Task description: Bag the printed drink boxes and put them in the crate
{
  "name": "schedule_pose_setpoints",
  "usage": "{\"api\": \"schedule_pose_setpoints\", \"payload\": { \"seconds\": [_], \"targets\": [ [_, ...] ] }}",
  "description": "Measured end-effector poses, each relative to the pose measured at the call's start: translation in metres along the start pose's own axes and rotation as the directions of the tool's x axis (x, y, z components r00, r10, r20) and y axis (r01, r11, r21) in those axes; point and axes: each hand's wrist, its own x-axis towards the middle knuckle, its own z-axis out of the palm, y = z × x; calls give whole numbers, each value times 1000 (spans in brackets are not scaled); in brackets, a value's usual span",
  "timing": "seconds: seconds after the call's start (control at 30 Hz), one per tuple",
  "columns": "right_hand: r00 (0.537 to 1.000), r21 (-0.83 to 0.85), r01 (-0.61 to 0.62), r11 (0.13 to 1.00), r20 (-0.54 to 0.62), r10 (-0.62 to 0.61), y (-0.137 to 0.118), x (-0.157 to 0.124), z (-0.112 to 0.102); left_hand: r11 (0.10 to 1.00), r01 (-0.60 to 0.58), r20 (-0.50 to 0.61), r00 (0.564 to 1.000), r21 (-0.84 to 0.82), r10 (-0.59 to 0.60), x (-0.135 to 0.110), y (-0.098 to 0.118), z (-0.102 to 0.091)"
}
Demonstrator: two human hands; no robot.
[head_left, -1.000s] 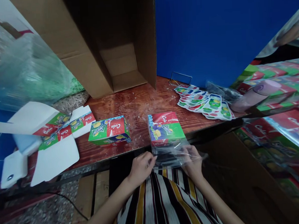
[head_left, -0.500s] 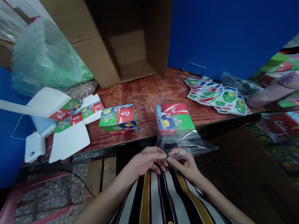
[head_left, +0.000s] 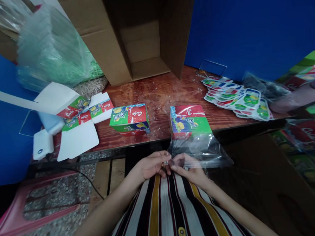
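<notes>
1 Cola/Sprite box [head_left: 190,120]: lay fwd of R hand [head_left: 192,170], farther from L hand [head_left: 151,166]; R grip pinched clear bag [head_left: 210,151], L grip unclear.

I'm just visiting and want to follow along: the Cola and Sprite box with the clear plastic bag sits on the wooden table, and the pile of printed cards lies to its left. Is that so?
Not quite: in the head view, the pile of printed cards lies to the right of the Cola and Sprite box with the clear plastic bag.
</notes>
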Motion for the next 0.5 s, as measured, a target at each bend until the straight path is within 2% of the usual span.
{"api": "schedule_pose_setpoints", "payload": {
  "seconds": [0.3,0.5],
  "targets": [
    [999,-2,33,999,-28,-33,-2,1,-1,999,-21,-29,999,42,22,8,-7,4],
    [989,-191,143,971,57,-134,-7,-3,-6,996,-83,-52,995,-43,81,11,-11,8]
  ]
}}
